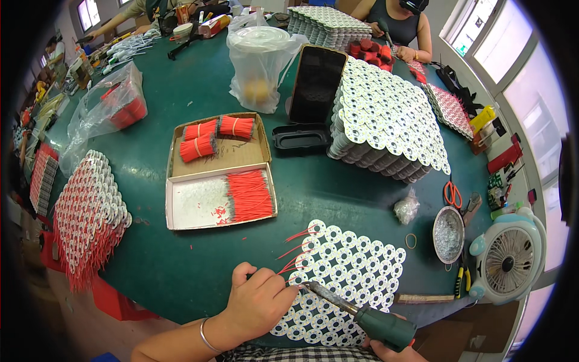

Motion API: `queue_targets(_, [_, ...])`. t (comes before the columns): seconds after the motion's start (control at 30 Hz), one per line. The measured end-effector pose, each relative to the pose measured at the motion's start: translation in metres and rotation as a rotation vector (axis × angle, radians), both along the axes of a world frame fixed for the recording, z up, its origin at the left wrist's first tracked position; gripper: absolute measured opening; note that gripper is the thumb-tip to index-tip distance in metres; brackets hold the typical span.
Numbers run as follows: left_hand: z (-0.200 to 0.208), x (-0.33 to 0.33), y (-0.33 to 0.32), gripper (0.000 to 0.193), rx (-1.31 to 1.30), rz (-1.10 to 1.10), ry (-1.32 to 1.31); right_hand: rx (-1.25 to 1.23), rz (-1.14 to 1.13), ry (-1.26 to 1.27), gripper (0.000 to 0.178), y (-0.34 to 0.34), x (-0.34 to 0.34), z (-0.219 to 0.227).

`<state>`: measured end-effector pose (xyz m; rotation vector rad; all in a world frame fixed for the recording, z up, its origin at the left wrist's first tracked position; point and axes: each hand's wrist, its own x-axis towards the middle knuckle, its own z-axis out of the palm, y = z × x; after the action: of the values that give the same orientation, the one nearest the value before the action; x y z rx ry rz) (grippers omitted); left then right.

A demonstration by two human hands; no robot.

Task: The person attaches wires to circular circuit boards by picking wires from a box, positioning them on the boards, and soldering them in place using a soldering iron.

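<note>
A sheet of white ring-shaped circuit boards [360, 263] lies in front of me. Short red wires [294, 236] stick out from several rings along its left edge. At that edge my left hand [259, 298] is closed in a pinch on a thin red wire, its end largely hidden by the fingers. My right hand [392, 351], partly cut off by the lower edge, grips a green soldering gun [386, 327]. The gun's metal tip meets the sheet right beside my left fingertips.
Beyond the sheet sits a cardboard box [172, 202] of red wires. A tall stack of board sheets [392, 114], a phone [316, 84] and a bagged tub [256, 66] stand farther back. Wired sheets [90, 211] lie left; a metal bowl [448, 235] and fan [509, 256] stand right. Another person works opposite.
</note>
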<state>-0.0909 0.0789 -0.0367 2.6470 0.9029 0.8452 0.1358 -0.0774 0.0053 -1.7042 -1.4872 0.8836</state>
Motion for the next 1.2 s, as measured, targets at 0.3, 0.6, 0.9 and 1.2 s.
queue_targets(0.3, [0.0,-0.001,-0.001,0.014,0.028,0.011,0.042,-0.263,-0.297,0.624,0.031,-0.025,0.004,-0.017])
queue_targets(0.6, [0.008,-0.018,-0.016,0.018,-0.007,0.082,0.051,-0.139,-0.001,0.286,0.054,-0.045,0.022,-0.037])
queue_targets(0.9, [-0.002,-0.017,-0.014,0.018,-0.016,0.066,0.032,-0.081,0.018,0.169,0.061,-0.055,0.01,-0.057])
queue_targets(1.2, [-0.002,-0.018,-0.014,0.017,-0.015,0.059,0.019,0.161,0.166,-0.148,0.029,0.001,-0.01,0.002])
